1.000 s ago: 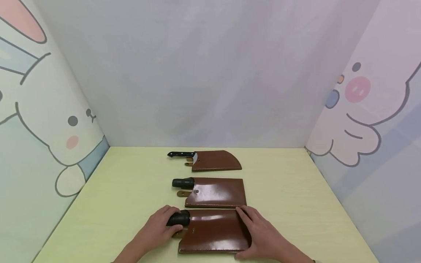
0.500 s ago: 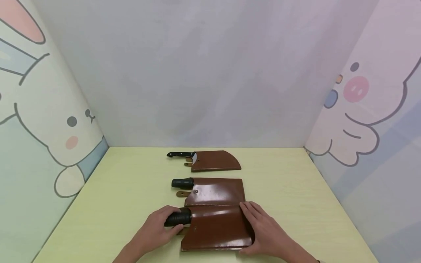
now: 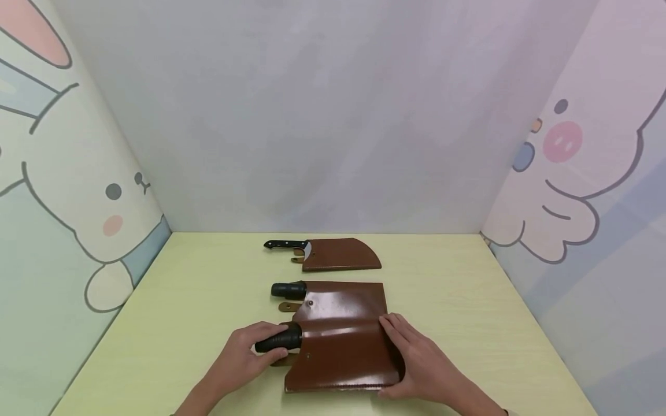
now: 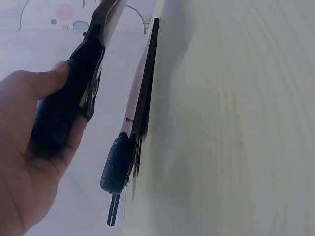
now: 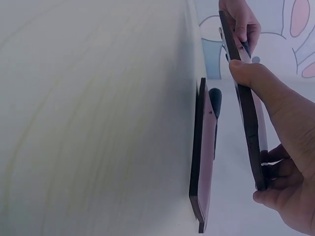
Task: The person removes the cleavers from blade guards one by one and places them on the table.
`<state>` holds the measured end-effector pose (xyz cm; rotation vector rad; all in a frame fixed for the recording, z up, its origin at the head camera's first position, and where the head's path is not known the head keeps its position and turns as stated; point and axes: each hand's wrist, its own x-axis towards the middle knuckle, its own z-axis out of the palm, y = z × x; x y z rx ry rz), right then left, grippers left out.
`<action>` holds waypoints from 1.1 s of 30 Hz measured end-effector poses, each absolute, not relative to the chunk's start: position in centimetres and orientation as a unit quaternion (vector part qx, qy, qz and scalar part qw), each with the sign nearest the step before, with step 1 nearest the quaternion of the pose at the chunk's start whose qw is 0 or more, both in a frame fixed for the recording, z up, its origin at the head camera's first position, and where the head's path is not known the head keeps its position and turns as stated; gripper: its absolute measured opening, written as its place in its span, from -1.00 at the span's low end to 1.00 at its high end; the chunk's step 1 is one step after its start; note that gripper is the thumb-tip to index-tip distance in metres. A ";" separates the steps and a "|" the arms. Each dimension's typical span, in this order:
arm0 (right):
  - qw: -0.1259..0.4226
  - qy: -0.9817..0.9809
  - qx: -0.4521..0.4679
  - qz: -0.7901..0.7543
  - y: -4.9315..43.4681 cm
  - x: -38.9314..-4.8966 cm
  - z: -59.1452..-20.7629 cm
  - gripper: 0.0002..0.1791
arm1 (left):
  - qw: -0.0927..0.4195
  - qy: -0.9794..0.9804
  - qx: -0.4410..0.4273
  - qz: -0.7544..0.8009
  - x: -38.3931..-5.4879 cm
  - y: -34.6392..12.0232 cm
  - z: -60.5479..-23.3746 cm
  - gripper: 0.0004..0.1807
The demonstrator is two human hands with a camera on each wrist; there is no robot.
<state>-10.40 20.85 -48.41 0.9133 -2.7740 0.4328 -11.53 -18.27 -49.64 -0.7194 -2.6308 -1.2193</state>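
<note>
My left hand (image 3: pixel 241 355) grips the black handle (image 3: pixel 281 339) of the nearest cleaver, thumb on one side and fingers on the other. Most of that cleaver is hidden in a brown leather sheath (image 3: pixel 346 359), whose far end my right hand (image 3: pixel 424 365) holds between thumb and fingers. Both wrist views show the sheathed cleaver raised off the table, apart from a second sheathed cleaver (image 4: pixel 142 86) lying flat there. In the head view the raised sheath overlaps the lower edge of this middle one. A loose strap (image 3: pixel 283 360) hangs beside the held handle.
Farthest back lies a third knife in a curved brown sheath (image 3: pixel 343 254), its riveted black handle (image 3: pixel 286 244) pointing left. The pale yellow table (image 3: pixel 442 289) ends at a grey back wall (image 3: pixel 333 144). Cartoon-printed side walls stand left and right.
Both hands have raised the nearest sheathed cleaver from the table and brought it slightly farther from me, so it now overlaps the middle one in the head view. The other two have stayed put.
</note>
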 end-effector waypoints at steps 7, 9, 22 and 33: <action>0.123 -0.928 0.322 0.144 20.9 -10.6 -48.1 0.44 | 0.106 -0.863 -0.278 -0.409 -11.8 -18.5 -49.7 -0.64; 0.119 -0.927 0.323 0.148 20.9 -10.6 -48.1 0.43 | 0.103 -0.864 -0.274 -0.409 -11.8 -18.5 -49.6 -0.63; 0.129 -0.920 0.329 0.167 21.2 -10.9 -48.3 0.42 | 0.075 -0.877 -0.236 -0.411 -12.1 -19.2 -49.2 -0.61; 0.159 -0.912 0.341 0.165 21.6 -11.1 -48.5 0.42 | 0.066 -0.881 -0.231 -0.407 -12.1 -19.7 -48.8 -0.64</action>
